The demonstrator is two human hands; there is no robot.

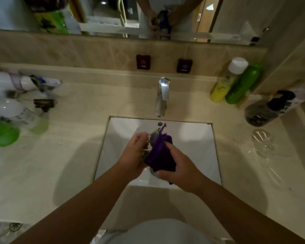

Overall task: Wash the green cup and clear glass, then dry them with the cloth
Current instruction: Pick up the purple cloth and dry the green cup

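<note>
Head view: left hand [133,152] grips the cup [149,147], right hand [179,170] pinches the cloth [159,154] over the sink [197,138]; I'd rotate the cup while wiping.

Both forearms are bare from the lower edge of the picture to the wrists, with no sleeve, watch or bracelet showing on either. The left hand [135,152] and the right hand [179,170] are ungloved, and no ring can be made out on the fingers [169,146]. At the bottom centre, a pale, light-coloured garment covers the torso; its detail is blurred.
</note>
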